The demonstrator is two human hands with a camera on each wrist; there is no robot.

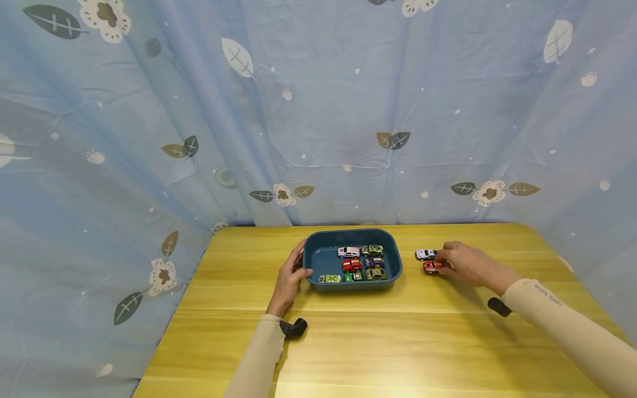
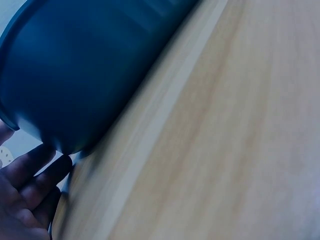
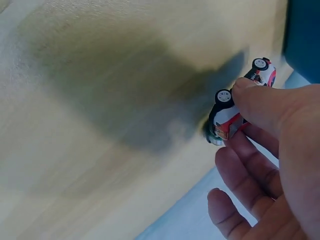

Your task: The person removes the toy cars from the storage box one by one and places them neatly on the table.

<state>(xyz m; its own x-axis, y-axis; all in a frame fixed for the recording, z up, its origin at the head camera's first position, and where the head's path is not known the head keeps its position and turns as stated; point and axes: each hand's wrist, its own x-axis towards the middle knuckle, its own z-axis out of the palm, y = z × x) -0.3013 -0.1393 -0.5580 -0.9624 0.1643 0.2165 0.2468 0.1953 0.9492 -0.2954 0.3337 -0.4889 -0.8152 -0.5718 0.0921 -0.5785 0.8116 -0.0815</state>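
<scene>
Right hand (image 1: pixel 460 264) pinching the red toy car (image 1: pixel 432 267) on the table (image 1: pixel 398 342) right of the blue tray (image 1: pixel 311 260), steadied by the open left hand (image 1: pixel 291 276); a loose pinch could drop the car or knock the neighbouring white toy car (image 1: pixel 425 254)

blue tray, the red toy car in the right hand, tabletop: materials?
Dark blue rounded tray: likely moulded plastic, semi-matte; soft uniform sheen, rounded corners.
Small red and white toy car: glossy painted body, metal or plastic unclear; white wheel hubs look plastic.
Yellow wood-grain tabletop: wood or laminate, smooth with a light sheen; streaky grain lines.
</scene>
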